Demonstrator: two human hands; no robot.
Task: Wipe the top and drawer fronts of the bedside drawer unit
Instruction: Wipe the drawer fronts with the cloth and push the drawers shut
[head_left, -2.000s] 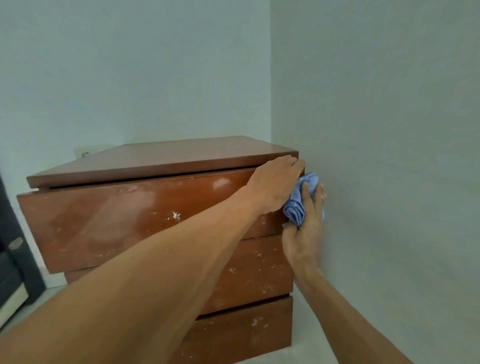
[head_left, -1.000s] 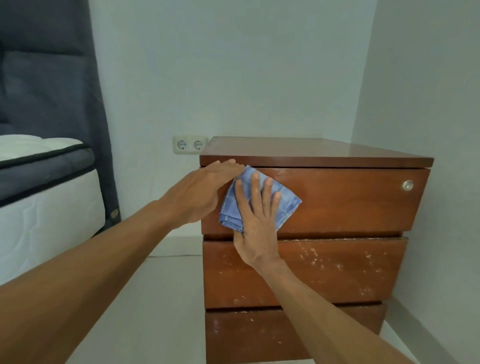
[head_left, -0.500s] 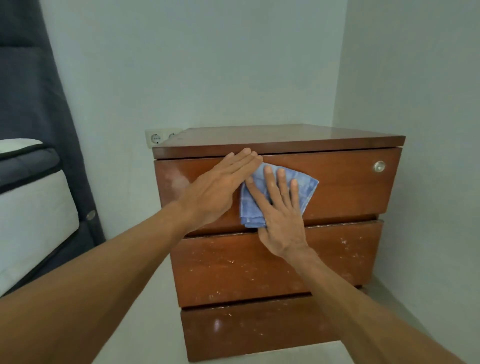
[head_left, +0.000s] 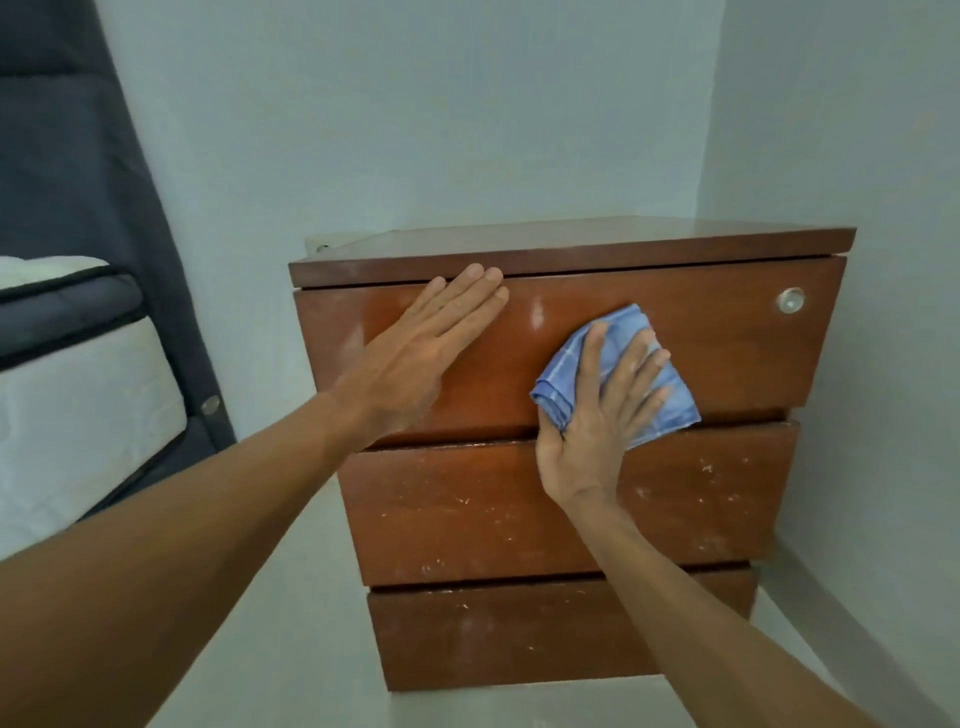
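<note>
My right hand lies flat with fingers spread, pressing a folded blue checked cloth against the top drawer front of the bedside drawer unit; the cloth sits under my palm and fingers, low on that front and right of its middle, its lower corner reaching the gap above the middle drawer front; my left hand is open too, fingers together, resting flat and empty on the left part of the same front, fingertips just under the edge of the unit's top; the two hands are near but apart; a small round lock sits at the front's upper right, well apart from the cloth; I can read no writing or brand anywhere; the middle and bottom drawer front carry pale specks; a wall socket peeks behind the unit's left corner, and a bed stands to the left.
</note>
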